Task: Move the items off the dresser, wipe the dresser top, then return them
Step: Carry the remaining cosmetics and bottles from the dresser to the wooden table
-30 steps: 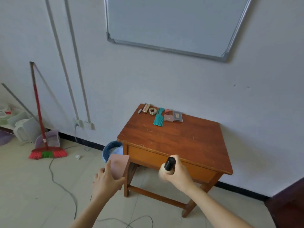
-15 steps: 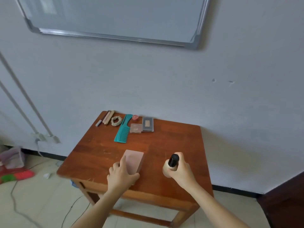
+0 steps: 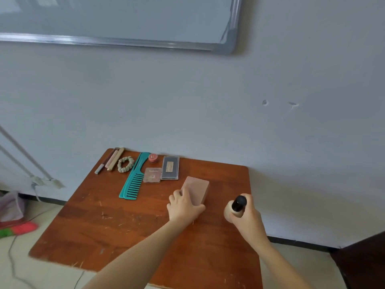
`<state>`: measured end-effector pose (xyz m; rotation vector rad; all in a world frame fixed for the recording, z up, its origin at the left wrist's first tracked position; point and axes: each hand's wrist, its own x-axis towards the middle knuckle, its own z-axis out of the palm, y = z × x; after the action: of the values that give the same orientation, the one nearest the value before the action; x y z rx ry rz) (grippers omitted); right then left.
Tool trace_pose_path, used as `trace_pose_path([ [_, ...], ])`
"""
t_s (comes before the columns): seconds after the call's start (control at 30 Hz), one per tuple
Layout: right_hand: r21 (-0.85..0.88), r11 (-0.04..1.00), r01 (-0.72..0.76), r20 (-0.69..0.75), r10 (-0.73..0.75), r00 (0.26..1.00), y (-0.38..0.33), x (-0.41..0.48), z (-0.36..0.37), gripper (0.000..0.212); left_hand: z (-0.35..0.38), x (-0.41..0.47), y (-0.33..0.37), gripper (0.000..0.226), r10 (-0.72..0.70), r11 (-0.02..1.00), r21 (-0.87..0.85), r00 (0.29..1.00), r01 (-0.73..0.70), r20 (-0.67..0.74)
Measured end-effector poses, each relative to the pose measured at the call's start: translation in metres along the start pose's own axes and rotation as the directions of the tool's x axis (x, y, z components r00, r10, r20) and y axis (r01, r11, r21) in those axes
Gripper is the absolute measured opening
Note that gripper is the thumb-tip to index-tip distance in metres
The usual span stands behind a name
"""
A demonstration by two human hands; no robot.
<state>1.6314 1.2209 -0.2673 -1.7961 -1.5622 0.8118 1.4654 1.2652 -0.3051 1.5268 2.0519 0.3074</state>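
Note:
The wooden dresser top (image 3: 108, 226) stands against the wall. My left hand (image 3: 183, 206) grips a pink box (image 3: 198, 189) by its near end, low over the middle of the top. My right hand (image 3: 246, 217) holds a beige bottle with a black cap (image 3: 236, 206) above the right side. Along the back edge lie two pens (image 3: 110, 160), a scrunchie (image 3: 125, 164), a teal comb (image 3: 134, 178), a small red jar (image 3: 153, 158), a clear compact (image 3: 152, 175) and a dark palette (image 3: 170, 167).
A whiteboard (image 3: 116, 19) hangs on the wall above. A socket with cables (image 3: 45, 182) sits on the wall at the left, over a tiled floor (image 3: 31, 274) with a broom head (image 3: 18, 229). Dark furniture (image 3: 362, 259) stands at the right.
I have come closer to the dresser. Both hands have moved forward over the top, carrying the pink box and the bottle toward the back row of items.

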Motion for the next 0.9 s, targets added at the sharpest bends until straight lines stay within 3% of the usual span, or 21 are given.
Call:
trace_pose_path([
  [0.23, -0.025, 0.999, -0.029, -0.021, 0.028, 0.999, 0.011, 0.022, -0.015, 0.027, 0.003, 0.056, 0.043, 0.076, -0.014, 1.000, -0.020, 1.000, 0.013, -0.026],
  [0.43, -0.009, 0.997, -0.071, -0.053, 0.070, 0.996, 0.008, 0.051, 0.007, 0.023, 0.006, 0.080, 0.047, 0.079, -0.041, 0.999, -0.008, 0.997, 0.041, -0.072],
  [0.6, -0.047, 0.999, -0.023, -0.048, 0.020, 0.999, 0.001, 0.075, 0.023, 0.024, 0.008, 0.090, 0.041, 0.081, -0.047, 0.999, -0.025, 0.992, 0.045, -0.113],
  [0.9, -0.009, 1.000, 0.016, -0.070, -0.017, 0.997, -0.010, 0.103, 0.044, 0.024, 0.016, 0.095, 0.036, 0.079, -0.043, 0.992, 0.110, 0.985, 0.062, -0.167],
])
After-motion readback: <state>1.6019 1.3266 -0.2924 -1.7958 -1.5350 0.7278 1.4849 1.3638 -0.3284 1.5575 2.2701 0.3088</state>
